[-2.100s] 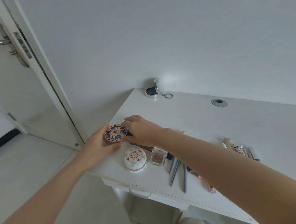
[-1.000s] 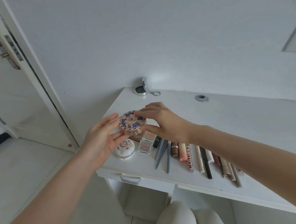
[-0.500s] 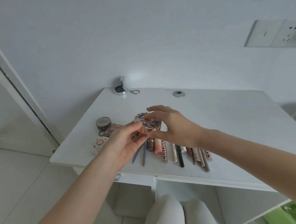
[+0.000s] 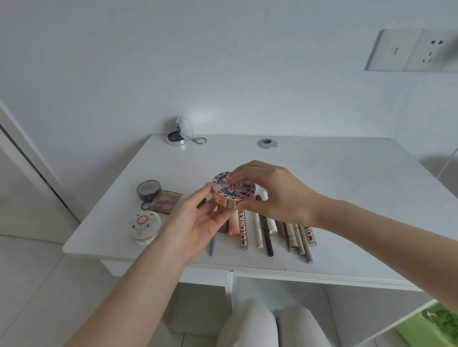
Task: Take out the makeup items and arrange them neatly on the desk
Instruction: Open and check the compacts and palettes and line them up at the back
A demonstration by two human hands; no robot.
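Note:
A round rose-gold compact (image 4: 232, 190) with a blue floral lid is held above the white desk (image 4: 355, 182). My right hand (image 4: 271, 193) grips it from above and the right, fingers curled over the lid. My left hand (image 4: 196, 222) holds its left edge and underside with thumb and fingertips. Beneath lies a row of pens, pencils and lip tubes (image 4: 268, 229), partly hidden by my hands. To the left sit a white floral compact (image 4: 145, 226), a dark round jar (image 4: 148, 189) and a brown palette (image 4: 164, 202).
An open silver mirror compact with a key ring (image 4: 180, 134) stands at the desk's back edge, near a cable grommet (image 4: 267, 143). A door frame is on the left, wall sockets (image 4: 417, 50) on the right. My knees (image 4: 270, 327) are under the desk, beside a green object (image 4: 442, 324).
Both hands lifted the floral-lidded compact from the desk's left front and carried it right, above the row of pens. The view swung right with it.

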